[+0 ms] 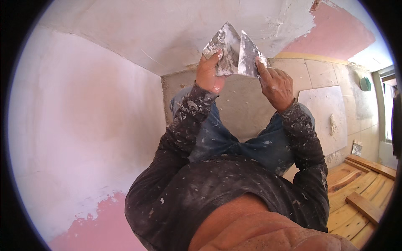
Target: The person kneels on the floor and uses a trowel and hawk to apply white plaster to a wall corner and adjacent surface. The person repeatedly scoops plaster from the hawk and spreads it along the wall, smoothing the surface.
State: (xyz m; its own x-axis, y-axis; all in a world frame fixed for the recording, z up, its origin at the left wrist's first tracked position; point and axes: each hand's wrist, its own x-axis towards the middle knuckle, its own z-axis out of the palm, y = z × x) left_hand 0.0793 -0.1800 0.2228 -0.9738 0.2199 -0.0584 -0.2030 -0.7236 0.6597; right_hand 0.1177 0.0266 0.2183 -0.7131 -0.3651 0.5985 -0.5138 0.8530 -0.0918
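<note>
In front of the wall, my left hand is closed on a putty knife, its thumb lying on the metal blade. My right hand grips a second putty knife, fingers pressed on the outer edge of its blade. Both blades are smeared with white plaster and point up and away from me. Their inner edges lie side by side, very close; whether they touch I cannot tell. The handles are hidden by my hands. Both sleeves carry plaster splashes.
White-plastered wall rises on my left, another wall ahead; pink patches show on both. To the right, a pale board with a plaster lump lies on the tiled floor. Beyond are a small scraper, wooden planks and a green object.
</note>
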